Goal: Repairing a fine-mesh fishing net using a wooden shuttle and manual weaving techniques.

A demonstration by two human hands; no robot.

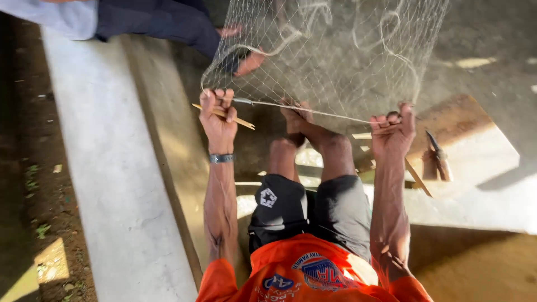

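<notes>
I am watching both hands working at the near edge of a fishing net [335, 50], which is hanging stretched across the far middle of the view. The left hand [219, 120] is gripping the net's lower left corner with its fingers curled tight, and it is also pinching a thin wooden netting needle [235, 117] that is pointing right and slightly toward me. The right hand [393, 134] is clenching the net's edge at the lower right, fingers fully closed around it; whether it is holding anything else, I cannot tell. A taut cord [307, 109] is running between the two hands along the bottom hem, and the person's feet [305, 126] are pressing up against it in the middle.

A wristwatch [221, 158] is sitting on the left wrist. To the right of the right hand, a knife [437, 154] is lying on a wooden board [470, 120], near but apart from the hand. Another person's leg in dark trousers [168, 22] is reaching in from the far left, with a foot [249, 61] lying behind the net's left edge.

On the left, a pale concrete ledge [112, 168] is running near to far, with dirt ground [28, 168] beyond it. The floor to the right is sitting partly in sunlight.
</notes>
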